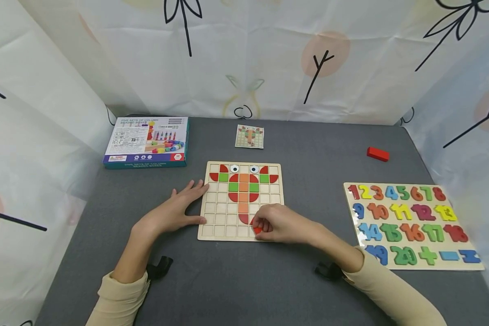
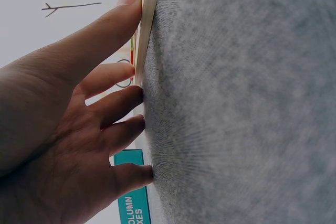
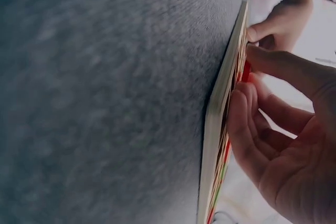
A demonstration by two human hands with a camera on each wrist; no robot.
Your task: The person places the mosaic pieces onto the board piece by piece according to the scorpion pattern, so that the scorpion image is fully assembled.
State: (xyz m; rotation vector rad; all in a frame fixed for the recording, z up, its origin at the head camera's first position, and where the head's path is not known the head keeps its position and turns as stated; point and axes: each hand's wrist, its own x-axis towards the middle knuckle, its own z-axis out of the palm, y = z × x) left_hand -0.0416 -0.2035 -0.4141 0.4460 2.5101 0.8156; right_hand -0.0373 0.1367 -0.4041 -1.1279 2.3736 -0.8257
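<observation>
A wooden grid board [image 1: 216,232] lies at the table's middle, with orange and green squares, red quarter-round tiles and two eye tiles set in its cells. My right hand [image 1: 287,225] pinches a red tile [image 1: 257,230] between thumb and fingers, low over the board's front right cells. In the right wrist view the red tile [image 3: 246,71] shows between thumb and fingertips, close over the board. My left hand [image 1: 172,209], fingers spread, rests at the board's left edge. In the left wrist view its thumb [image 2: 128,9] touches the board's side.
A small pattern card [image 1: 249,136] lies behind the board. At the back left is a boxed game [image 1: 146,141]. On the right are a red block [image 1: 377,154] and a number puzzle board [image 1: 411,226], partly under the right forearm. A patterned cloth [image 1: 269,59] hangs behind the table.
</observation>
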